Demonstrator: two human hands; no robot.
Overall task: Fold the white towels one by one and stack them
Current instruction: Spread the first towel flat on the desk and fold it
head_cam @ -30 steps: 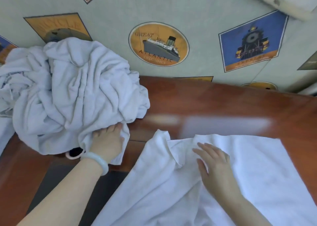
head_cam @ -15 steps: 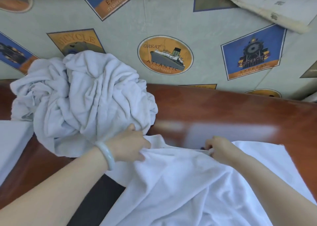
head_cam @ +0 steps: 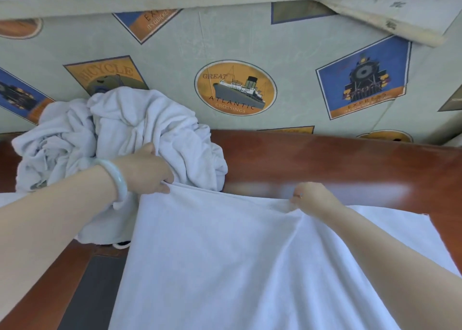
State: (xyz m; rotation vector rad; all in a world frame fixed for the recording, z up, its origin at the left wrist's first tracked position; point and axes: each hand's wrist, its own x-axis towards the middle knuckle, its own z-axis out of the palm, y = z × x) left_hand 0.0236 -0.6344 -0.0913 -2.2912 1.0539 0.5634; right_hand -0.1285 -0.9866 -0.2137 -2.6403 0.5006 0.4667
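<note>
The left hand [head_cam: 147, 172] and right hand [head_cam: 312, 198] are each pinching the far edge of the white towel [head_cam: 225, 259] lying on the table [head_cam: 325, 159]. The left one is working right beside the towel pile [head_cam: 120, 134], so lifting may be dragging some along.

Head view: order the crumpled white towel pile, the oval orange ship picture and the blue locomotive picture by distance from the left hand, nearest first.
1. Crumpled white towel pile, just behind the left hand, at the left.
2. Oval orange ship picture, on the wall, centre.
3. Blue locomotive picture, on the wall, right.
</note>
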